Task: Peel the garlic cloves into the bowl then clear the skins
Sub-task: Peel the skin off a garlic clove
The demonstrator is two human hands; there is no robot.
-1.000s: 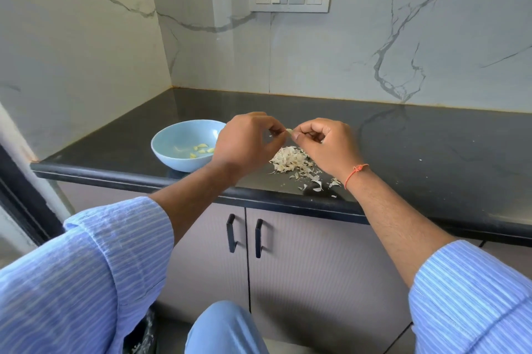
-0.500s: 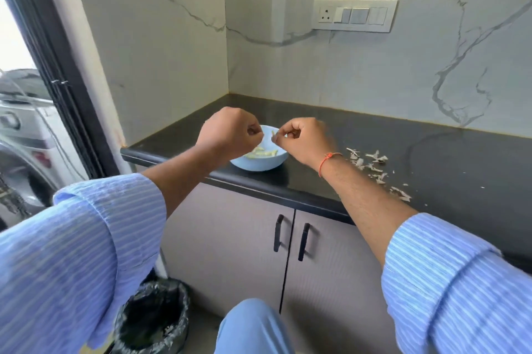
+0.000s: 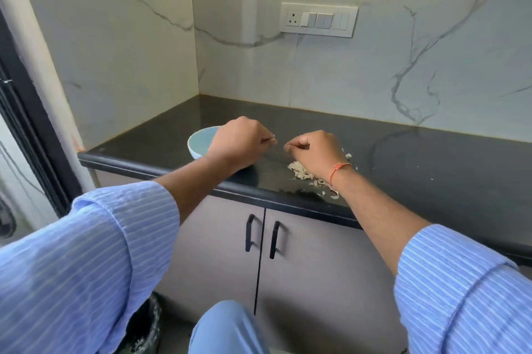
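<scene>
**Friend:** What are your hands doing?

**Me:** Both are up over the black counter (image 3: 431,169), close together but not touching. My left hand (image 3: 239,145) is curled into a fist, with thumb and finger tip pinching a tiny pale bit. I think it is a scrap of garlic skin, but it is too small to be sure. My right hand (image 3: 315,153) is curled too, finger tips pressed to the thumb. I cannot tell if anything is in that pinch.

**Friend:** Where is the bowl?

**Me:** The blue bowl (image 3: 201,142) sits on the counter, near the front edge, just behind my left hand. My hand hides most of it, so I cannot see the cloves inside.

**Friend:** And the skins?

**Me:** The pile of garlic skins (image 3: 300,172) lies on the counter under my right wrist. A few loose bits lie to its right.

**Friend:** Anything below?

**Me:** A bin with a black bag (image 3: 144,330) stands on the floor at the left, near the cupboard doors (image 3: 302,267).
</scene>
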